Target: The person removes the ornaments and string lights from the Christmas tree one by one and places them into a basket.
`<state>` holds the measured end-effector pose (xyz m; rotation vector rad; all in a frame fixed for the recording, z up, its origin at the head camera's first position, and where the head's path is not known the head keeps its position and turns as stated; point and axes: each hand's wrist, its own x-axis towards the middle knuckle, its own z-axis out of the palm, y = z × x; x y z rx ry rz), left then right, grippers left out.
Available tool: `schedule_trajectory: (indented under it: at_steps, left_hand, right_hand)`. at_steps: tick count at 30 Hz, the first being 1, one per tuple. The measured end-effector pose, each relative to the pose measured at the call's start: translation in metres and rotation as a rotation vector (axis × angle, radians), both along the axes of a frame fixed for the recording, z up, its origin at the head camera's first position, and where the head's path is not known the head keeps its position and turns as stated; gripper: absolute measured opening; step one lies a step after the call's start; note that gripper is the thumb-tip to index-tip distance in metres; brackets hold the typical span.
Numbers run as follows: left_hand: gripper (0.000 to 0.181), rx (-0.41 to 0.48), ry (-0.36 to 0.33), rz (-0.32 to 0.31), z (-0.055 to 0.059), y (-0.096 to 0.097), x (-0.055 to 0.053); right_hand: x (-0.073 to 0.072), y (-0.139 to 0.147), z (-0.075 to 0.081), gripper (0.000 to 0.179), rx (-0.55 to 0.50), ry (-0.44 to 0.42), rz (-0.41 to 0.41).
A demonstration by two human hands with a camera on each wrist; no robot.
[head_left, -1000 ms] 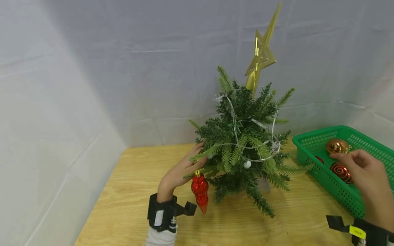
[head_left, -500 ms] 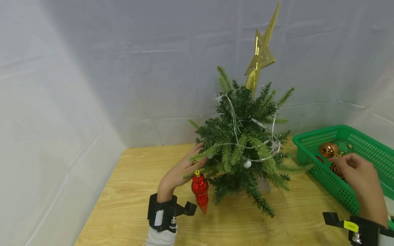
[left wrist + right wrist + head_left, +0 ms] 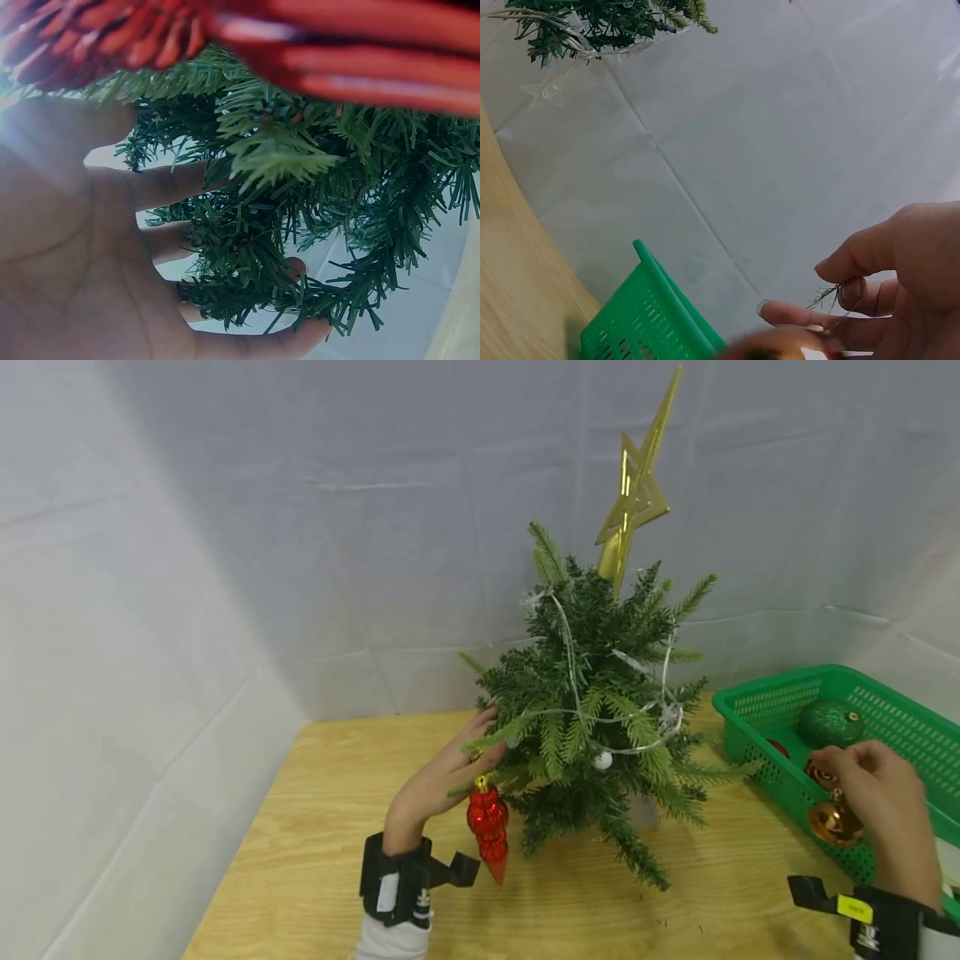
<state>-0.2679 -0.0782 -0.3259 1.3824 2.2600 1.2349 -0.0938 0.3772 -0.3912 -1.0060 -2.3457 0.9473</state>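
My left hand (image 3: 442, 772) reaches into the left side of a small Christmas tree (image 3: 570, 685). Its fingers spread among the green branches, as the left wrist view shows, and touch them. Just beside that hand a red ribbed icicle-shaped ornament (image 3: 487, 827) with a gold cap hangs from a branch. At the right, my right hand (image 3: 885, 793) pinches the thin hanging thread of a copper ball ornament (image 3: 836, 823), which dangles below the fingers by the basket's near side. In the right wrist view, thumb and fingers pinch a sprig-like bit and thread.
A green plastic basket (image 3: 780, 781) holds a green glitter ball (image 3: 828, 723) and red balls, partly hidden by the hand. A gold star (image 3: 636, 497) tops the tree, wound with a clear light string (image 3: 570, 643). The wooden table (image 3: 322, 802) meets white cloth behind.
My right hand has drawn slightly left. The copper ball has come up out of the basket and now hangs under the fingers, uncovering the green ball. The left hand has stayed still.
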Motion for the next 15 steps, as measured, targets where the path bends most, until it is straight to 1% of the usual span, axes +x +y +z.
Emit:
schedule_trajectory:
  at_steps: [4,5,8,10,12,15]
  left_hand:
    - [0.082,-0.001,-0.011,0.000,0.000,0.000,0.000]
    - [0.082,0.000,-0.013,0.000,0.000,0.000,0.000]
    - [0.083,-0.002,-0.016,0.001,0.000,0.000,0.000]
    - [0.083,-0.002,-0.018,0.003,0.000,0.001,0.000]
    - [0.083,-0.002,-0.018,0.004,0.000,0.001,0.000]
    - [0.083,-0.006,-0.011,0.007,0.001,0.001,0.000]
  right_hand:
    - [-0.007,0.029,-0.030,0.045,0.040,0.024,0.001]
    - [-0.008,0.036,-0.036,0.047,0.047,0.032,0.012]
    - [-0.010,0.050,-0.048,0.053,0.060,0.022,0.006]
    - [-0.008,0.051,-0.048,0.055,0.073,-0.004,0.003]
    - [-0.004,0.045,-0.041,0.056,0.087,-0.038,0.013]
    - [0.005,0.020,-0.015,0.052,0.080,-0.088,0.033]
